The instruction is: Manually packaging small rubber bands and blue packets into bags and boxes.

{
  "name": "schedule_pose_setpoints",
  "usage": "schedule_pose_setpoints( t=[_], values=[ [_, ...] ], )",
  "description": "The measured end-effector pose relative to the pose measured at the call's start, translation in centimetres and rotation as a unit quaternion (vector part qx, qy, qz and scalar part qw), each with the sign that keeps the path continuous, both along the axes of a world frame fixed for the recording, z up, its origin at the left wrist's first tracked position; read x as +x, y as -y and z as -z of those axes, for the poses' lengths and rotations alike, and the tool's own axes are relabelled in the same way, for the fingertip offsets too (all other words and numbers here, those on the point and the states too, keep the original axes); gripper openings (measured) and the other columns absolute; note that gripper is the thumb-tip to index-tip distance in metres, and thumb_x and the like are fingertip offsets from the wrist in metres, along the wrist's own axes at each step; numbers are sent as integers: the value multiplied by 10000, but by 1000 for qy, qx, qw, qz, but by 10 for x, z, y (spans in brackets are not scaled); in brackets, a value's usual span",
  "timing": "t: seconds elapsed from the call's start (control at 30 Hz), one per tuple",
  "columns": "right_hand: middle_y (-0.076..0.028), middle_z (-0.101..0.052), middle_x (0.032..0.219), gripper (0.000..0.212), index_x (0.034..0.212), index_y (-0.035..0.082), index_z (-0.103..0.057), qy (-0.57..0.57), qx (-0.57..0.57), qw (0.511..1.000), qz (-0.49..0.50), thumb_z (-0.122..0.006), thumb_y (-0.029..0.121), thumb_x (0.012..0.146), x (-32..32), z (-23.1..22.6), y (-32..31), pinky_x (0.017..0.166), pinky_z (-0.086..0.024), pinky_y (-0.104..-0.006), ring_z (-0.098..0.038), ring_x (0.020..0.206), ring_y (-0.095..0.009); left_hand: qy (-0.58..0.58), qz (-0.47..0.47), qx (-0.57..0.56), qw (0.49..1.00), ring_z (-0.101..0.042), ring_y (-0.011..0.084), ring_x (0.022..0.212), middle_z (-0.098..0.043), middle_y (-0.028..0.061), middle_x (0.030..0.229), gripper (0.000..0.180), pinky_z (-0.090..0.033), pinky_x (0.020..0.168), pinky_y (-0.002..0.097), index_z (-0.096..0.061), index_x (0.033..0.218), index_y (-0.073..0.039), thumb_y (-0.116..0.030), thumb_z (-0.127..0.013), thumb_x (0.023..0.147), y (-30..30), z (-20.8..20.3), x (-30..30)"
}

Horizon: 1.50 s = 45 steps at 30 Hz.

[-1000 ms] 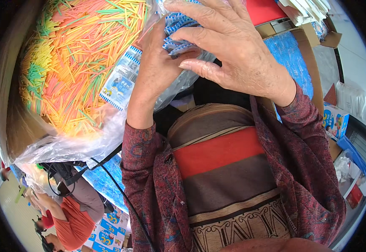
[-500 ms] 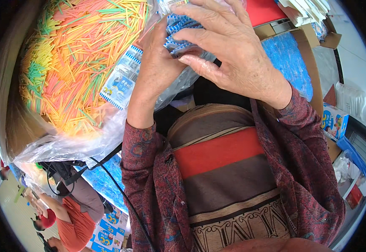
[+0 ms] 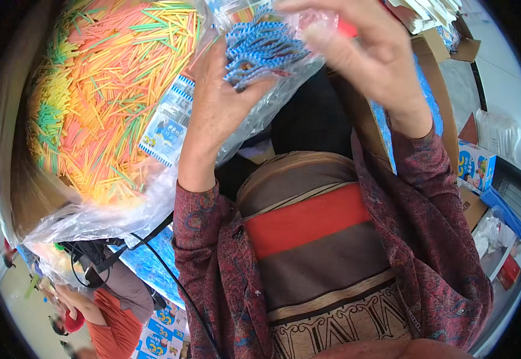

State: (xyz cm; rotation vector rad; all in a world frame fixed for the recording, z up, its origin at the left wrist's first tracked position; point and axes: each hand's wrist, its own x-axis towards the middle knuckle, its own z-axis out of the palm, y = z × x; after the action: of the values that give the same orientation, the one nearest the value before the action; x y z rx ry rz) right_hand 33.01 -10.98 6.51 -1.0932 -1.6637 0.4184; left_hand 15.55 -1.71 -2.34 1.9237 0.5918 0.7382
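Blue-edged packets [image 3: 266,45] are sitting fanned at upper centre, the person's left hand [image 3: 221,99] gripping, likely keeping them bunched; the blurred right hand [image 3: 383,63] is hovering, seemingly open.

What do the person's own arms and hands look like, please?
Both the left hand and the right hand are bare, without gloves; the right is blurred. The left sleeve and right sleeve are dark maroon with a fine bluish and reddish pattern, ending near the wrists.
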Motion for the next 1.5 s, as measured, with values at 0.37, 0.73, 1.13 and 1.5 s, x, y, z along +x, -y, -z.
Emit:
schedule_pose_setpoints(
  t=[0.37, 0.73, 1.13, 1.5],
  values=[
    [-169, -522, 1338, 163, 994, 78, -681, 146, -33, 979, 139, -672, 153, 849, 16, 0, 0, 1074, -265, -512, -440, 1290, -365, -12, -5, -164, 986, -649, 211, 972, -642, 115, 1076, 700, -526, 820, 359, -477, 1283, -9, -67, -841, 688, 8, -5, -1],
    [-164, -520, 1322, 311, 1033, 80, -671, 136, -70, 986, 58, -624, 360, 905, 15, 25, -13, 1046, -322, -463, -451, 1267, -345, -32, -4, -93, 995, -646, 208, 979, -646, 103, 1073, 700, -518, 844, 339, -452, 1312, -14, -40, -795, 703, 4, 3, -4],
    [-164, -416, 1456, 1039, 1490, 36, -251, 53, -91, 994, -4, -842, 341, 692, 10, 58, -1, 1105, -345, -385, -408, 1354, -291, -122, -33, -9, 992, -642, 183, 895, -668, 64, 1030, 529, -510, 825, 324, -573, 1191, -30, -9, -778, 704, -2, 0, -1],
    [-186, -561, 1069, 683, 1236, 25, -501, -50, 72, 989, 119, -817, 222, 664, -16, 79, -6, 913, -457, -410, -555, 1058, -372, -112, -57, -41, 991, -596, 147, 967, -647, 67, 1101, 340, -480, 872, 300, -613, 1149, 32, 21, -694, 819, -2, -19, -15]
  ],
)
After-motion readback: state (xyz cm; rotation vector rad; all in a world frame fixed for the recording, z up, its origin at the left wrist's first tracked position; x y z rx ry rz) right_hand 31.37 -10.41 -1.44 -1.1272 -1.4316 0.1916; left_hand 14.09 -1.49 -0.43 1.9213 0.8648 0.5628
